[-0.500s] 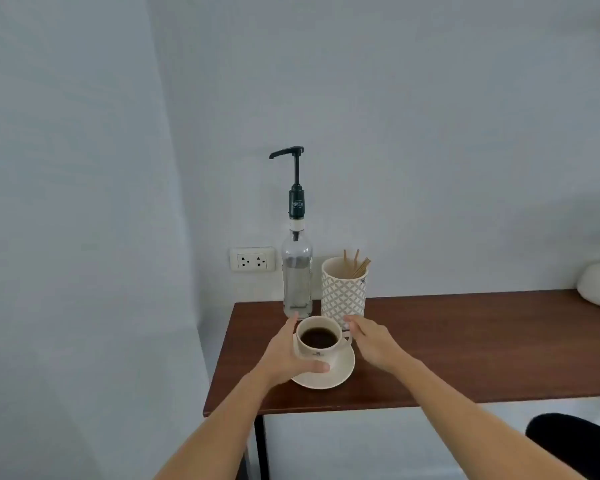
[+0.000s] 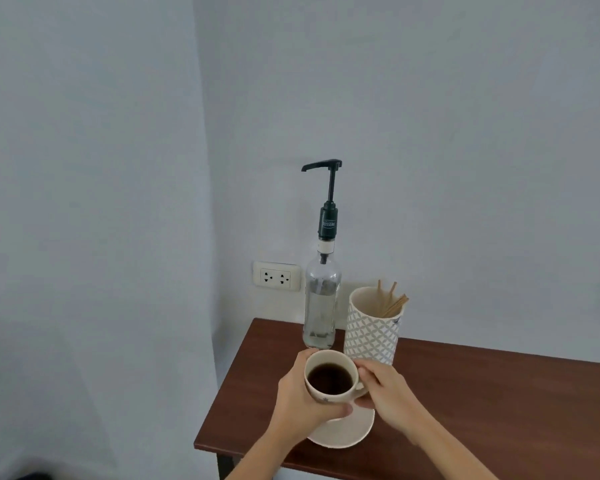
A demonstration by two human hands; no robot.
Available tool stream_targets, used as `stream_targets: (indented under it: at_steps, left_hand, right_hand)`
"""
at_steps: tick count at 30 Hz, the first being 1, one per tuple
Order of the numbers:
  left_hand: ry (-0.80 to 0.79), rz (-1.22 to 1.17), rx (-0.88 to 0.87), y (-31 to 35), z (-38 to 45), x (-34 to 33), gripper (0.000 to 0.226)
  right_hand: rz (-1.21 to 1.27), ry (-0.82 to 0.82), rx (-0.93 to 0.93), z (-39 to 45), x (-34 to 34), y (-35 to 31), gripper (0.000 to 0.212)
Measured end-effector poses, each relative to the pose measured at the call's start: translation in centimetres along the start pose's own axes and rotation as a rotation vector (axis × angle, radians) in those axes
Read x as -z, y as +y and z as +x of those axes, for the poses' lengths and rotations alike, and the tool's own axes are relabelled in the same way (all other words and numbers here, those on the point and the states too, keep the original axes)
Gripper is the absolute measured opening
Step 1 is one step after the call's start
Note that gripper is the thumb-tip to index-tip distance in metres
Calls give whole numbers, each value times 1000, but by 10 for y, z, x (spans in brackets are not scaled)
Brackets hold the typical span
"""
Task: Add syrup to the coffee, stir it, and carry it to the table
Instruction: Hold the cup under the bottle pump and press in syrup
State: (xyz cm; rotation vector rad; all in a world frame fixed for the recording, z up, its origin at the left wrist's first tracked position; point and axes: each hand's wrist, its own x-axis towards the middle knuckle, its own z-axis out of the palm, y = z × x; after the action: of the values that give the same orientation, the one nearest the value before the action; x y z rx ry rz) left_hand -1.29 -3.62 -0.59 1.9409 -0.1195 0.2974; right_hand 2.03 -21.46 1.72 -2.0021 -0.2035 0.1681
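Observation:
A cream cup of black coffee (image 2: 329, 377) is raised a little above its cream saucer (image 2: 347, 433) near the front left corner of the brown table (image 2: 482, 403). My left hand (image 2: 300, 396) wraps the cup's left side. My right hand (image 2: 383, 391) pinches the handle on the cup's right. Just behind the cup stands a clear syrup bottle (image 2: 321, 306) with a tall black pump (image 2: 328, 199), its spout pointing left. To its right, a patterned white holder (image 2: 371, 325) contains several wooden stir sticks (image 2: 392, 301).
A wall socket (image 2: 276, 277) sits on the wall left of the bottle. The table stands in a corner, with walls close behind and to the left. Its left and front edges are near the saucer.
Both hands have closed on the cup and lifted it off the saucer, toward the bottle. The camera has tilted and moved closer.

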Motion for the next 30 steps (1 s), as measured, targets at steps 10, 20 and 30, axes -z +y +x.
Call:
stream_targets:
  at_steps: [10, 20, 30]
  left_hand:
    - [36, 50, -108, 55, 64, 70, 79]
    - [81, 26, -117, 122, 146, 127, 83]
    - [101, -47, -88, 154, 193, 141, 70]
  right_hand:
    - [-9, -12, 188, 33, 15, -101, 31]
    - [-31, 527, 379, 106, 50, -221, 34]
    - [346, 435, 316, 156, 34, -276, 43]
